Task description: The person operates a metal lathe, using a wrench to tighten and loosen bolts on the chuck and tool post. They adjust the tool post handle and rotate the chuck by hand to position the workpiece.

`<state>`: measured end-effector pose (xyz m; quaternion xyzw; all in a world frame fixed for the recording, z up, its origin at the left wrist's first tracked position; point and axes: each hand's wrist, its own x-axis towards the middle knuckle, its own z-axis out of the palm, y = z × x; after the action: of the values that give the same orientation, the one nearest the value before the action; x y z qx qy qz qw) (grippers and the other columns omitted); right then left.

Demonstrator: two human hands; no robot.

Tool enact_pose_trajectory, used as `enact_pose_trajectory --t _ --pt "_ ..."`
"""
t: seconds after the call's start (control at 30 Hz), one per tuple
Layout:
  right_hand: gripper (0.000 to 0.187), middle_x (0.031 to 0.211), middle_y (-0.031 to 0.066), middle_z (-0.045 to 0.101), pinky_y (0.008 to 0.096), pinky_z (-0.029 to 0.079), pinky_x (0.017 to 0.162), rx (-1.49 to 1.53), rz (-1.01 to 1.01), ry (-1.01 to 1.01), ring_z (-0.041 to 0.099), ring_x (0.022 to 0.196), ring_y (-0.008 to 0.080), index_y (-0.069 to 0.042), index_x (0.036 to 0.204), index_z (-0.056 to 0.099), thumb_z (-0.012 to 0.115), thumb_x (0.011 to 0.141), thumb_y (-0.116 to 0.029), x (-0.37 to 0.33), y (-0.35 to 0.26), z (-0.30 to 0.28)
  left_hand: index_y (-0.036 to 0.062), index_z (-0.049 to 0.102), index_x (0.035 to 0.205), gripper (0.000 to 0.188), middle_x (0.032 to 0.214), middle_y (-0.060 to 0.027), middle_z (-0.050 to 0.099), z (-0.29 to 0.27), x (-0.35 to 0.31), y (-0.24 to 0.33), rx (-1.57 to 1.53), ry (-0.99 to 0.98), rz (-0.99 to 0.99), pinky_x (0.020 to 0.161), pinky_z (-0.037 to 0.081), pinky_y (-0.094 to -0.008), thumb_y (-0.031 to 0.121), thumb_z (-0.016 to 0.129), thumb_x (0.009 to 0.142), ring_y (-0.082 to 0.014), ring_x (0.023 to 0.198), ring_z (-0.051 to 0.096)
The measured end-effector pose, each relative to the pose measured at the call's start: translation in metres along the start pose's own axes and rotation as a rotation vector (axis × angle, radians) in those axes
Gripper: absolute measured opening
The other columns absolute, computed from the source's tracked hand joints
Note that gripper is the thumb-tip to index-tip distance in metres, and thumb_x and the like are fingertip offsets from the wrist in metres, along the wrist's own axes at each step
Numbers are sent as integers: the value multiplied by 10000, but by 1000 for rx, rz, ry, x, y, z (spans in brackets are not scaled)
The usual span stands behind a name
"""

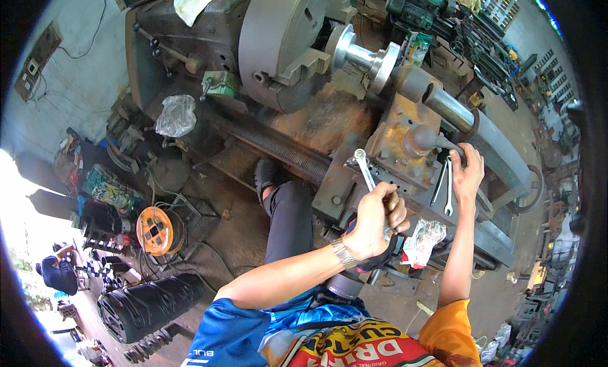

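My left hand (376, 222), with a metal watch on its wrist, is closed around a combination spanner (364, 166). The spanner's ring end points up and away, over the lathe carriage. Beyond it stands the rusty tool post (408, 123) with a clamping lever (441, 142) on top. My right hand (467, 172) has its fingers curled over the outer end of that lever. Beside its thumb is another spanner (449, 188), open end toward me, next to a dark slim tool (439, 182). A shiny flanged metal workpiece (364, 55) sits between chuck and tailstock.
The big lathe chuck (278, 44) is at the far left, the tailstock (500, 145) at the right. A long lead screw (272, 145) runs below. Clear plastic bags (423, 241) lie near the carriage. An orange reel (158, 231) and a black cylinder (149, 307) stand left.
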<state>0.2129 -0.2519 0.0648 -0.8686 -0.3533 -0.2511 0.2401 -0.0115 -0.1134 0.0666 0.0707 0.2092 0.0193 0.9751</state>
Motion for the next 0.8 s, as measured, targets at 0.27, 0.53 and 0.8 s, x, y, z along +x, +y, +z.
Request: enact_pose_trajectory --t 0.27,0.53,0.8 --pt "255 878 94 646 381 412 766 22 -75 53 585 815 298 -39 961 659 742 827 -240 3 -4 0 169 296 561 441 459 24 252 12 9 -13 39 178 126 431 243 -304 233 453 968 -122 415 237" --pt "250 888 97 639 377 410 764 10 -85 47 572 805 300 -40 974 655 730 851 -244 1 -1 1 168 302 555 419 468 -2 275 53 56 -36 -148 265 392 428 236 -316 246 498 917 -144 404 268" --pt "310 979 144 661 416 444 842 -11 -71 -24 601 911 341 -50 1078 668 672 935 -326 1 4 -3 142 374 579 371 475 -31 355 44 61 -34 -180 199 388 457 353 -355 241 493 916 -175 412 350"
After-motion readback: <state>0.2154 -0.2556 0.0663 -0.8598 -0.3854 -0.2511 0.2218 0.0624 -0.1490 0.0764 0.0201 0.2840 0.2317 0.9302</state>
